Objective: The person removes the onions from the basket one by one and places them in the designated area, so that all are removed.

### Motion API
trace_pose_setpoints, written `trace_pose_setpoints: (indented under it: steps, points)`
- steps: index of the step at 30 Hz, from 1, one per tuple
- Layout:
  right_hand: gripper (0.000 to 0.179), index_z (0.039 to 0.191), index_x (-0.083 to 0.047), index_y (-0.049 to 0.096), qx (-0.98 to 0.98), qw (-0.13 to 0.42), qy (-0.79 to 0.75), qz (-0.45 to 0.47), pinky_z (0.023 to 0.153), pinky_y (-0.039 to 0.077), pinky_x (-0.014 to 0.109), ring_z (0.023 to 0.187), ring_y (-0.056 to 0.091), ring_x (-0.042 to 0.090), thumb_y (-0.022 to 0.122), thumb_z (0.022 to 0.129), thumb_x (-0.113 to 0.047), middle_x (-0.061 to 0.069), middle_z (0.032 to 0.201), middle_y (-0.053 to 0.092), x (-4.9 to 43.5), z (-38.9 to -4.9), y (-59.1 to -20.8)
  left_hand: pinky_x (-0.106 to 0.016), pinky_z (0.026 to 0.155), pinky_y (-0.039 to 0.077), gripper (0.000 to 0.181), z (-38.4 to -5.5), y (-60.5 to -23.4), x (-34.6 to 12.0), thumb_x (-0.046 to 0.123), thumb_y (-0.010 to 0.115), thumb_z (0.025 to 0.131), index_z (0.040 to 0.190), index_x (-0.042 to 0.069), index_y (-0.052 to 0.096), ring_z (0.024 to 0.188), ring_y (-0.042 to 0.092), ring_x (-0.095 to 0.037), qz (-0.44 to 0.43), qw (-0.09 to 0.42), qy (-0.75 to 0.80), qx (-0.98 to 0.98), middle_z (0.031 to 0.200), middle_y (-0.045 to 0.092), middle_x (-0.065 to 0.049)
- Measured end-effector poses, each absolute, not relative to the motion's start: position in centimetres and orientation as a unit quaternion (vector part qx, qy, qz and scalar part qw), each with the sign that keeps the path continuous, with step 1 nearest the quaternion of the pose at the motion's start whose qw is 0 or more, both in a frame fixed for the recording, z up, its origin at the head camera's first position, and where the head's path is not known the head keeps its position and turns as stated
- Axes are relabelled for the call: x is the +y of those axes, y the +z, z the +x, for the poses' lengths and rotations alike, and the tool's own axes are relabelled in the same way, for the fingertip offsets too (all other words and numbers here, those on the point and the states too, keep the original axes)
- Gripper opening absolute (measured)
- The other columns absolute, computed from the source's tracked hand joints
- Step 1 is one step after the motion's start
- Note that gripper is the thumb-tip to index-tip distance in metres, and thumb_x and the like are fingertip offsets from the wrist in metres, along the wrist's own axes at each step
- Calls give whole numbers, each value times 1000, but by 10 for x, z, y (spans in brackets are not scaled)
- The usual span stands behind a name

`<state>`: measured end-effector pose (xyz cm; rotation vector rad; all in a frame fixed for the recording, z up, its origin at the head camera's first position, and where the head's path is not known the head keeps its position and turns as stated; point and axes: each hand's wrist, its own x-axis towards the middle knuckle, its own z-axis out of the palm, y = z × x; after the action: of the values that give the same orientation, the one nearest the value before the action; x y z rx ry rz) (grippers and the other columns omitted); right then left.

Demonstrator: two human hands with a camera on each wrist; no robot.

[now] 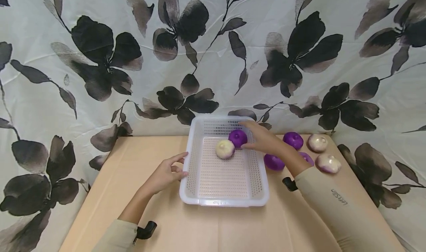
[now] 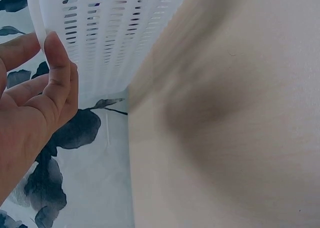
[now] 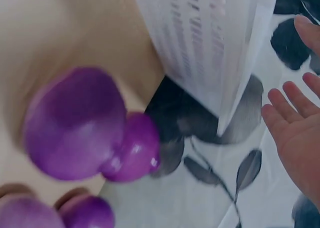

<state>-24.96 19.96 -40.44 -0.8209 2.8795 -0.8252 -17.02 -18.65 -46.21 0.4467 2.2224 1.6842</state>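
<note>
A white perforated plastic basket (image 1: 223, 202) stands at the middle of the table. Inside it, a purple onion (image 1: 237, 138) touches a pale, purple-tinged onion (image 1: 225, 149). My left hand (image 1: 168, 173) is at the basket's left side; in the left wrist view its thumb and finger pinch the rim (image 2: 36, 18). Over the basket's right side is my right hand (image 1: 261, 137), near the purple onion. In the right wrist view the fingers (image 3: 285, 105) are spread and hold nothing.
Right of the basket lie several more onions, purple ones (image 1: 293, 140) and pale ones (image 1: 327, 163), partly behind the right forearm. The wooden table (image 1: 159, 211) ends at a floral cloth (image 1: 229, 81) behind and at both sides.
</note>
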Motion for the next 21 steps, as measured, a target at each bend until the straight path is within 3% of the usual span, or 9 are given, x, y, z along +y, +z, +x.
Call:
trace_pose_setpoints:
  steps: [5,15,21]
  points:
    - [87,155,0,41,922,53,-248,-292,123,32,57,150,37,42,87,83,-18,23,158,44,169,-261,-412,-29,72,62,72,-169,-463,-188,-4,70,92,157,-2,38,87,71,-24,154,156,585,781,134,49,-30]
    - [94,160,-8,37,926,142,-228,-267,123,35,50,149,41,33,88,82,-25,13,161,43,135,-271,-436,-30,73,63,72,-168,-463,-190,-4,70,93,157,-1,38,88,71,-22,151,160,591,776,135,47,-30]
    - [94,158,-3,38,921,144,-212,-295,122,37,49,147,43,35,88,82,-27,17,158,46,135,-274,-436,-29,73,62,72,-169,-463,-189,-4,71,92,157,-1,39,87,71,-22,153,155,586,780,135,48,-29]
